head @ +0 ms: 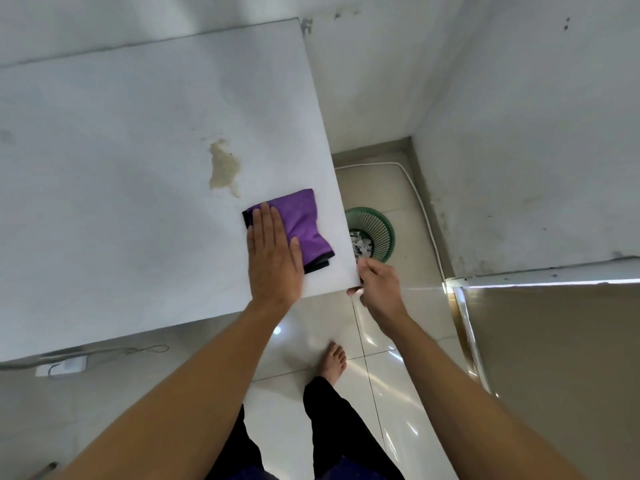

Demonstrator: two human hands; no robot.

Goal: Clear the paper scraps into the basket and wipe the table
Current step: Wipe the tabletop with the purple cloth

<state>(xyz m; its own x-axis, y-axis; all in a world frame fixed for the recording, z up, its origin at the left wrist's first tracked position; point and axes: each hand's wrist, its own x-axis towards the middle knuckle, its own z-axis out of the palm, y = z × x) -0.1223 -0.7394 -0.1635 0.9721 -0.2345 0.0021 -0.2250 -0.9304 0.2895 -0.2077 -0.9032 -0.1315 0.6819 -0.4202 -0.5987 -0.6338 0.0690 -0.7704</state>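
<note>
A folded purple cloth (303,221) lies on the white table (121,168) near its front right corner. My left hand (273,258) presses flat on the cloth's near left part, fingers together. My right hand (379,287) grips the table's front right corner, thumb under the edge. A green mesh basket (379,230) stands on the floor just right of the table, with paper scraps (362,245) inside. A tan stain (223,166) marks the tabletop beyond the cloth. No scraps show on the table.
White walls close the corner behind the basket. A steel-framed panel (554,358) stands at the right. A white cable (420,209) runs along the tiled floor. A power strip (62,367) lies under the table's front edge. My bare foot (334,362) stands on the tiles.
</note>
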